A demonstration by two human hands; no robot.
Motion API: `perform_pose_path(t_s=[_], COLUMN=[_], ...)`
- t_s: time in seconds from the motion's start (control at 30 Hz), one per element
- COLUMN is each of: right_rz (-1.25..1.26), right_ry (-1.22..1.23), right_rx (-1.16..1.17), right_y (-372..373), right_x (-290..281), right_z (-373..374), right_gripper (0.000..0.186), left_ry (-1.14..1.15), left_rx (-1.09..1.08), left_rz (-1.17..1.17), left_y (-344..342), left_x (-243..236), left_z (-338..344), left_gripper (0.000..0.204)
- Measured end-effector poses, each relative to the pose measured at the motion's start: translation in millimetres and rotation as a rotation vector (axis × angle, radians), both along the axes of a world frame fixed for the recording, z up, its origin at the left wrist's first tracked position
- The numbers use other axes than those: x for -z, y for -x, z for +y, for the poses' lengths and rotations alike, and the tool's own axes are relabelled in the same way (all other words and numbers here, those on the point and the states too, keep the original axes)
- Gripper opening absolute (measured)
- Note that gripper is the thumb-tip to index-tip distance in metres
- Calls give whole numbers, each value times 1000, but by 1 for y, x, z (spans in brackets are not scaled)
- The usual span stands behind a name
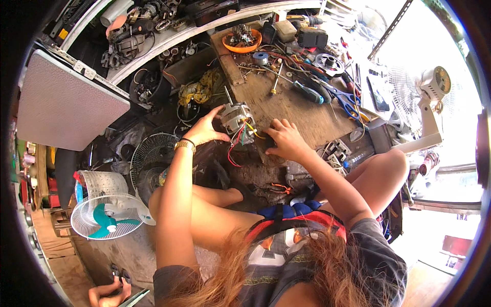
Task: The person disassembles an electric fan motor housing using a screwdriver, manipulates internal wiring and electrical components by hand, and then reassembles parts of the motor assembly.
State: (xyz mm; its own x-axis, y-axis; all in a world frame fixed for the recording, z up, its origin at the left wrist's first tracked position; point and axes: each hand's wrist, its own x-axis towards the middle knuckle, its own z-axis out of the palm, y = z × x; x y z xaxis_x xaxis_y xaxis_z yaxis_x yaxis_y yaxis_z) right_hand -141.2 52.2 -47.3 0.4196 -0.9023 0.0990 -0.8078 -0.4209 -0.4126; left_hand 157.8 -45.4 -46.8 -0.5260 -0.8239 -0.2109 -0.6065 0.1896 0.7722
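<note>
A silver electric fan motor [236, 116] with a thin shaft pointing up sits at the near left edge of the wooden board. My left hand [207, 129] is closed on its left side, thumb below and fingers above. Red, green, yellow and white wires [238, 148] hang from the motor's near side. Just right of these wires, my right hand [287, 140] rests at the board's edge. Its fingers are slightly bent, with the thumb apart from them, and I see nothing held there.
On the wooden board [307, 123] lie a screwdriver [308, 92], blue-handled scissors [340, 100], a solder spool [261, 58] and a phone [378, 96]. An orange bowl [242, 48] of small parts stands farther back. Orange-handled pliers [280, 189] lie below. Fans stand left [108, 217] and right [432, 97].
</note>
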Motion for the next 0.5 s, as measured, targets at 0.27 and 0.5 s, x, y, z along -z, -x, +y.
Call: perform_pose_path(t_s=[0.27,0.5], right_rz=[-174,-262], right_ry=[97,236], right_rx=[39,-33], right_y=[-30,-56], right_x=[12,-34], right_z=[3,12], right_gripper=[45,42], left_ry=[-49,167], left_rx=[-93,-174], left_rz=[66,143], left_y=[-4,-40], left_x=[-21,-43], left_z=[18,40], left_gripper=[65,57])
